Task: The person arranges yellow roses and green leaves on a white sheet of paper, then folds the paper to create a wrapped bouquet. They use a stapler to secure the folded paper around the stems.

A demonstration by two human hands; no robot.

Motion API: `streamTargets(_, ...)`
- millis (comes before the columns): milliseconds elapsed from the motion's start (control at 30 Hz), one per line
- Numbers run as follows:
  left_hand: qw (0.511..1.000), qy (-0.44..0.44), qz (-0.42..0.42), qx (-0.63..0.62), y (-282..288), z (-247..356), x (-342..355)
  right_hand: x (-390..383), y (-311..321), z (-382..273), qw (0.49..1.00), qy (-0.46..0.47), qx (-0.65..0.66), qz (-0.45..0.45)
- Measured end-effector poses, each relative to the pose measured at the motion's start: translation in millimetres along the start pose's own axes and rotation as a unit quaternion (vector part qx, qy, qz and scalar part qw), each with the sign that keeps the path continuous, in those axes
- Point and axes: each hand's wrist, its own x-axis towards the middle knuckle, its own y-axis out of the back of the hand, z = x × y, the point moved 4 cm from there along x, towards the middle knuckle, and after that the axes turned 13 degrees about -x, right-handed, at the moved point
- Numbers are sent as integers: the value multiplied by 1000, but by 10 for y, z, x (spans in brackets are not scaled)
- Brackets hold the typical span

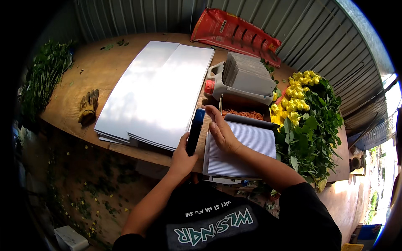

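Observation:
My left hand (182,161) is wrapped round a long black and blue stapler (195,134), held tilted upright at the table's front edge. Beside its blue top end is my right hand (224,136), with fingers stretched out and slightly curved; whether the fingertips touch the stapler I cannot tell. Under my right hand and forearm lies a stack of white corrugated sheets (255,148). Just left of the stapler, large white sheets (155,92) lie in overlapping piles on the wooden table (111,75).
Behind the corrugated stack are a box of orange rubber bands (244,114) and a cut-open jug (219,90) holding grey cards (250,75). Yellow roses (296,98) with leafy stems lie right. A work glove (88,108), green stems (44,79) and a red bag (234,35) also lie there.

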Motion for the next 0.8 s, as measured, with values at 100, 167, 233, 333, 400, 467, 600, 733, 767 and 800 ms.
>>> streamTargets(100,993,65,-92,-19,96,-230,-217,-9,34,4,999,-29,12,24)
streamTargets(167,986,40,-154,-54,90,-205,-360,-11,48,0,999,-35,28,30)
streamTargets(233,971,58,-228,-33,114,-142,-413,-26,63,10,999,-23,25,38)
streamTargets(333,949,95,-300,14,158,69,-390,-41,63,43,998,-23,45,48)
streamTargets(400,928,108,-349,70,282,64,-252,-18,54,29,998,-24,46,33)
streamTargets(467,898,119,-394,158,318,231,-119,-17,50,60,998,-35,44,8)
streamTargets(600,854,99,-374,348,371,174,81,9,18,45,998,-10,48,33)
streamTargets(733,851,72,-285,436,316,205,39,38,28,34,998,-11,57,26)
streamTargets(767,848,75,-287,439,310,226,28,46,30,17,998,-9,60,22)
streamTargets(800,846,79,-288,442,318,251,20,40,32,11,997,-11,72,31)
